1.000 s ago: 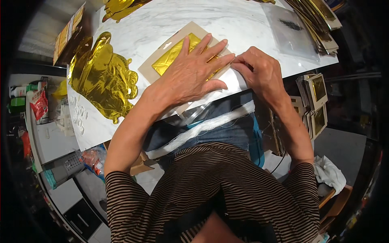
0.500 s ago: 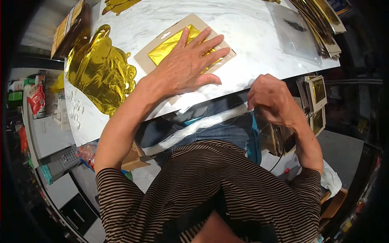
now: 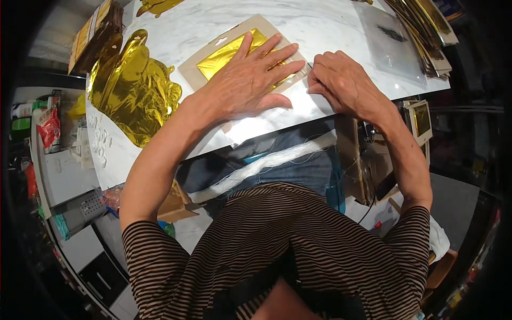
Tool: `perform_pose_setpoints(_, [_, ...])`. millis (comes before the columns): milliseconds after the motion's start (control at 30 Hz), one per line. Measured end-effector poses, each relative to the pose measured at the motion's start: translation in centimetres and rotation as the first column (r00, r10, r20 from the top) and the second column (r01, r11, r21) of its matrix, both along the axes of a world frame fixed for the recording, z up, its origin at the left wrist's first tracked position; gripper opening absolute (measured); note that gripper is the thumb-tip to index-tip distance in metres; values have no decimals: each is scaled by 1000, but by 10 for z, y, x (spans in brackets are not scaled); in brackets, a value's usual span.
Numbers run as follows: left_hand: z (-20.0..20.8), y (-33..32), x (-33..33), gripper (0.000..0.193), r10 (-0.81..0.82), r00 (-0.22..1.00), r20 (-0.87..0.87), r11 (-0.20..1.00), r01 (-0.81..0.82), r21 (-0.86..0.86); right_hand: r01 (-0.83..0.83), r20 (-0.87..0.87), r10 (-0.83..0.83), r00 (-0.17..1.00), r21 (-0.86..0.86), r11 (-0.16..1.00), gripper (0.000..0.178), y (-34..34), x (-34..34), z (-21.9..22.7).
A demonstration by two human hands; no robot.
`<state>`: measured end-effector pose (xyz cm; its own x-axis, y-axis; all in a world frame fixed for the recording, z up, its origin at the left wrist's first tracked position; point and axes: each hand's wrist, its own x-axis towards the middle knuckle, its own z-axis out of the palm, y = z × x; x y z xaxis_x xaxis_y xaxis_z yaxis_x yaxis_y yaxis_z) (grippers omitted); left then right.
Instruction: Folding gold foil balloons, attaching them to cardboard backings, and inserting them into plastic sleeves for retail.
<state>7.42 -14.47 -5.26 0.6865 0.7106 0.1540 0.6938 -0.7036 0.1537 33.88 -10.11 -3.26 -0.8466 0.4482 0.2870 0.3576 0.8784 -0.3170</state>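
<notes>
My left hand (image 3: 250, 74) lies flat with spread fingers on a beige cardboard package (image 3: 192, 65) that has a hang hole. Folded gold foil (image 3: 221, 57) shows through its middle, partly covered by that hand. Beside the package's right corner, my right hand (image 3: 341, 80) is closed with fingertips pinched and turned down; whatever they may hold is hidden. Across my lap runs a bundle of white thread (image 3: 256, 165), below the table edge. Left of the package is a pile of flat gold foil balloons (image 3: 133, 90).
Small clear plastic pieces (image 3: 100, 141) lie at the table's left edge. A transparent plastic sheet (image 3: 392, 50) and stacked gold-foil packages (image 3: 421, 37) are at the far right. More packages (image 3: 418, 120) stand below the right edge. Another stack (image 3: 96, 34) stands far left.
My right hand has moved from the thread at the table's front edge up and left to the package's right corner. My left hand stays almost in place on the package.
</notes>
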Motion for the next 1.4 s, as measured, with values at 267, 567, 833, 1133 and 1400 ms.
perform_pose_setpoints(267, [-1, 6, -3, 79, -54, 999, 4, 998, 54, 26, -399, -6, 469, 883, -533, 746, 9, -133, 19, -11])
perform_pose_setpoints(567, [40, -19, -14, 76, 65, 968, 241, 998, -65, -7, 465, 416, -423, 805, 0, 885, 31, -108, 53, 36])
perform_pose_setpoints(833, [29, -115, -12, 83, 285, 959, 12, 956, -283, -80, 164, -25, -162, 986, 130, 978, 79, -69, 22, 20])
perform_pose_setpoints(1133, [-5, -136, -31, 51, 274, 894, 353, 952, -305, 33, 63, -198, -46, 979, 83, 995, 33, -62, 5, -13])
perform_pose_setpoints(1400, [18, -119, -29, 14, 423, 824, 376, 896, -442, -39, 319, -190, -395, 899, -336, 886, 16, -62, -10, -2])
